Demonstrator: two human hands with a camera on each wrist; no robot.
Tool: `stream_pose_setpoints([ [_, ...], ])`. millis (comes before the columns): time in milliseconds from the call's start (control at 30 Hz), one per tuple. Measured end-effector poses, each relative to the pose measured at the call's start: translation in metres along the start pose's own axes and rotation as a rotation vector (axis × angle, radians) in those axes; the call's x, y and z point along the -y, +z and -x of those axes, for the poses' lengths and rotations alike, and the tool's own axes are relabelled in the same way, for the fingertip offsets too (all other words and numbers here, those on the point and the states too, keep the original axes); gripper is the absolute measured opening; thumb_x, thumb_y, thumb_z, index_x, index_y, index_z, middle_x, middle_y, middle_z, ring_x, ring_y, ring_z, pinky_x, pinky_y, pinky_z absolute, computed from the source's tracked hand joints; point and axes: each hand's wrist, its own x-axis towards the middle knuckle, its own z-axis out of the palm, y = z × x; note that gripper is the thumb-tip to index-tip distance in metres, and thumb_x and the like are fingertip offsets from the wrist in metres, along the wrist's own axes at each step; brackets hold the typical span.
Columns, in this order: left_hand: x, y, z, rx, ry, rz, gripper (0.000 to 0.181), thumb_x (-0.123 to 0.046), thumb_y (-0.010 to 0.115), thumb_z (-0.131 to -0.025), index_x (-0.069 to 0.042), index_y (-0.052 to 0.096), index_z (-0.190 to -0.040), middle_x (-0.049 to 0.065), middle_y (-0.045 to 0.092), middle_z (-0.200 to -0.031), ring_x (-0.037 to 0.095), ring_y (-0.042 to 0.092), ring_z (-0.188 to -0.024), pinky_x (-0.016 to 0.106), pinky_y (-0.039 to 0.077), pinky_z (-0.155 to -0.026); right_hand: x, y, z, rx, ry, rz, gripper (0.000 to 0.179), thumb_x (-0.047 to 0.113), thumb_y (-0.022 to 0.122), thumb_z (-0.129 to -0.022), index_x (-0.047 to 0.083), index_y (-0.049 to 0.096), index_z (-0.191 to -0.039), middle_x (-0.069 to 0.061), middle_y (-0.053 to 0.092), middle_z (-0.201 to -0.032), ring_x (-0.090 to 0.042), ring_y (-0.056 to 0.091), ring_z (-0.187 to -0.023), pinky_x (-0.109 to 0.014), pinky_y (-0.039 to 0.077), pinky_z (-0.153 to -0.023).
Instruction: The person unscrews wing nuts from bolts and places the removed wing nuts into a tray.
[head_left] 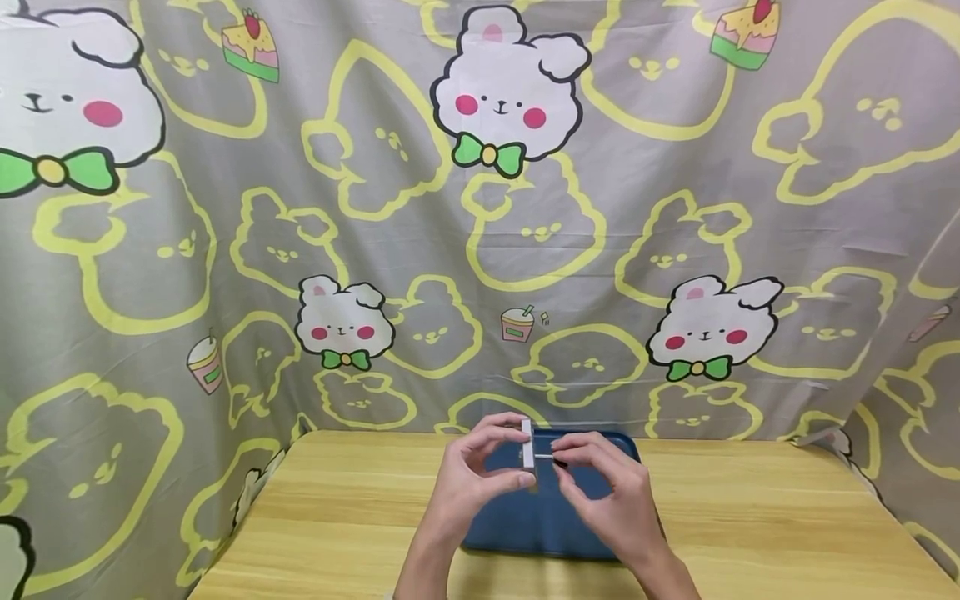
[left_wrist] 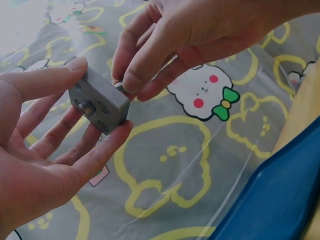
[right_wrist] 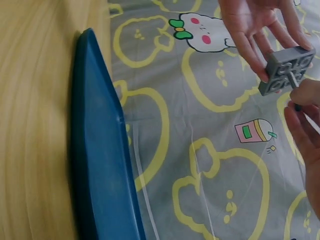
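Note:
In the head view, my left hand (head_left: pixel 467 479) grips a small grey block (head_left: pixel 528 450) by its edges, up above the blue tray. The left wrist view shows round holes in the face of this block (left_wrist: pixel 102 102), with a metal end standing out of its middle. My right hand (head_left: pixel 611 483) pinches a thin silver screw (head_left: pixel 544 457) on the other side. In the right wrist view the threaded screw (right_wrist: pixel 293 80) runs straight into the middle of the block (right_wrist: pixel 280 75). Something dark shows at the right fingertips; whether it is the screw's head I cannot tell.
A blue tray (head_left: pixel 517 533) lies on the wooden table (head_left: pixel 337 517) beneath both hands, partly hidden by them. A grey curtain (head_left: pixel 420 250) with yellow outlines and white cartoon animals hangs behind the table and along its sides.

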Motion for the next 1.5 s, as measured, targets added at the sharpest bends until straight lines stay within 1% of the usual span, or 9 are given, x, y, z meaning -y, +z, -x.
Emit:
stream_pose_setpoints([
  [100, 0.0, 0.0, -0.001, -0.004, 0.009, -0.003, 0.042, 0.004, 0.083, -0.083, 0.009, 0.067, -0.121, 0.021, 0.05, -0.144, 0.038, 0.053, -0.132, 0.05, 0.06, -0.09, -0.002, 0.004, -0.001, -0.051, -0.112, 0.059, 0.006, 0.011, 0.077, -0.093, 0.009, 0.076, -0.099, -0.008, 0.072, -0.104, -0.02, 0.071, -0.092, -0.015, 0.056, -0.085],
  [233, 0.0, -0.002, -0.001, -0.013, 0.023, -0.015, 0.041, 0.005, 0.083, -0.082, 0.01, 0.066, -0.12, 0.022, 0.05, -0.144, 0.034, 0.055, -0.131, 0.046, 0.062, -0.087, -0.003, 0.009, -0.001, -0.089, -0.215, 0.119, 0.022, 0.021, 0.067, -0.101, 0.001, 0.075, -0.096, -0.013, 0.071, -0.104, -0.025, 0.072, -0.089, -0.016, 0.056, -0.087],
  [500, 0.0, -0.003, -0.001, -0.015, 0.031, -0.026, 0.041, 0.006, 0.082, -0.082, 0.011, 0.066, -0.12, 0.022, 0.05, -0.144, 0.033, 0.055, -0.131, 0.047, 0.062, -0.085, 0.003, 0.007, -0.004, -0.076, -0.11, 0.071, 0.023, 0.014, 0.079, -0.092, 0.006, 0.073, -0.114, -0.014, 0.071, -0.111, -0.025, 0.071, -0.099, -0.017, 0.052, -0.096],
  [567, -0.001, -0.003, -0.001, -0.014, 0.032, -0.028, 0.042, 0.006, 0.083, -0.081, 0.01, 0.067, -0.12, 0.022, 0.05, -0.144, 0.034, 0.054, -0.132, 0.049, 0.062, -0.085, 0.006, 0.005, -0.005, -0.082, -0.04, 0.007, 0.03, -0.002, 0.078, -0.088, 0.004, 0.072, -0.117, -0.016, 0.071, -0.114, -0.026, 0.07, -0.103, -0.02, 0.054, -0.097],
  [667, -0.002, -0.002, -0.001, -0.01, 0.031, -0.032, 0.043, 0.005, 0.084, -0.081, 0.008, 0.068, -0.12, 0.022, 0.05, -0.144, 0.035, 0.054, -0.132, 0.051, 0.062, -0.086, 0.012, 0.0, -0.007, -0.097, 0.194, -0.114, 0.031, -0.013, 0.072, -0.088, 0.003, 0.072, -0.116, -0.016, 0.071, -0.113, -0.023, 0.071, -0.102, -0.025, 0.059, -0.09],
  [833, -0.005, 0.002, -0.001, 0.005, 0.021, -0.053, 0.041, 0.003, 0.085, -0.081, 0.004, 0.07, -0.119, 0.018, 0.053, -0.142, 0.035, 0.055, -0.13, 0.052, 0.06, -0.09, 0.018, -0.01, -0.013, -0.078, 0.756, -0.361, 0.021, 0.01, 0.068, -0.1, -0.002, 0.07, -0.116, -0.018, 0.073, -0.109, -0.024, 0.075, -0.094, -0.035, 0.064, -0.08],
  [967, -0.007, 0.004, 0.0, 0.025, 0.016, -0.074, 0.041, 0.003, 0.085, -0.081, 0.005, 0.071, -0.119, 0.017, 0.053, -0.142, 0.035, 0.055, -0.129, 0.051, 0.06, -0.091, 0.016, -0.018, -0.015, 0.0, 1.013, -0.523, 0.034, 0.019, 0.071, -0.1, -0.007, 0.066, -0.121, -0.017, 0.075, -0.102, -0.028, 0.076, -0.092, -0.038, 0.064, -0.08],
  [1233, -0.006, 0.005, 0.0, 0.073, 0.026, -0.094, 0.039, 0.001, 0.086, -0.081, 0.003, 0.072, -0.117, 0.017, 0.054, -0.14, 0.031, 0.054, -0.13, 0.051, 0.06, -0.09, 0.009, -0.027, -0.015, 0.203, 1.101, -0.709, 0.026, 0.023, 0.067, -0.102, 0.0, 0.071, -0.114, -0.012, 0.074, -0.1, -0.022, 0.075, -0.09, -0.033, 0.063, -0.083],
  [1500, -0.002, 0.006, 0.0, 0.083, 0.026, -0.113, 0.038, 0.002, 0.086, -0.08, 0.001, 0.072, -0.116, 0.016, 0.055, -0.138, 0.032, 0.056, -0.127, 0.051, 0.061, -0.088, 0.005, -0.031, -0.013, 0.27, 1.108, -0.816, 0.02, 0.017, 0.068, -0.101, 0.0, 0.072, -0.11, -0.008, 0.074, -0.096, -0.016, 0.074, -0.088, -0.031, 0.062, -0.085],
])
